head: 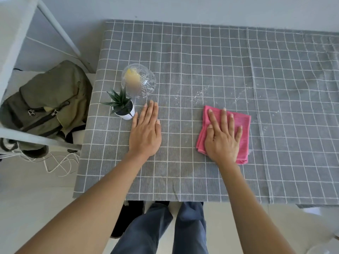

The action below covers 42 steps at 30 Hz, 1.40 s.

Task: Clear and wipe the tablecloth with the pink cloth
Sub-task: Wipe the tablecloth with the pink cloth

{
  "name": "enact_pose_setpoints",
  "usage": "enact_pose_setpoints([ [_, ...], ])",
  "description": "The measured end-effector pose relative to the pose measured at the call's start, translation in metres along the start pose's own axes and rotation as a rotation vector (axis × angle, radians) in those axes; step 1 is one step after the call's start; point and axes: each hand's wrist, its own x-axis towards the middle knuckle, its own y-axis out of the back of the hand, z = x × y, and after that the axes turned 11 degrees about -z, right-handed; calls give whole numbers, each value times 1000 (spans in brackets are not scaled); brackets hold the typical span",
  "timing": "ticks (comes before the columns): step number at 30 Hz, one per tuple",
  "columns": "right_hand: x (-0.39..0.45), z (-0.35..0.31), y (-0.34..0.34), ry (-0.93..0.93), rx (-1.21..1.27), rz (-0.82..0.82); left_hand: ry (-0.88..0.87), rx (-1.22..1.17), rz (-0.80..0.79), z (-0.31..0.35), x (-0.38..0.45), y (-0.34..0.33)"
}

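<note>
A grey tablecloth with a white grid covers the table. The folded pink cloth lies on it right of centre, and my right hand presses flat on it with straight, spread fingers. My left hand rests flat on the bare tablecloth, fingers straight and together. White crumbs or powder are scattered just beyond the pink cloth. A small potted plant in a white pot stands by my left hand, with a cut-glass bowl holding something yellowish behind it.
A green backpack sits on the floor left of the table, beside a white metal frame and loose white cords. The table's left edge runs close to the plant. The front edge is at my legs.
</note>
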Motion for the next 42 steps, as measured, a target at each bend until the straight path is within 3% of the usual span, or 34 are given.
enact_pose_setpoints([
  [5,-5,-28,-8,-94,46,3,6,13,7,0,1,-2],
  [10,-28,-67,-26,133,-24,-55,8,3,14,1,1,-1],
  [14,-27,-50,-21,227,-30,-39,-1,-3,13,2,0,0],
  [21,-10,-5,-5,5,2,2,-6,-1,18,1,0,0],
  [25,-10,-19,-7,-91,30,-11,0,4,30,-1,0,-1],
  [30,-35,-63,-26,150,-55,-74,7,10,27,1,1,-1],
  [34,-34,-53,-23,226,-46,-65,-11,7,29,0,1,-1],
  [42,-23,-33,-14,-29,15,-36,-1,12,27,-1,1,-2],
])
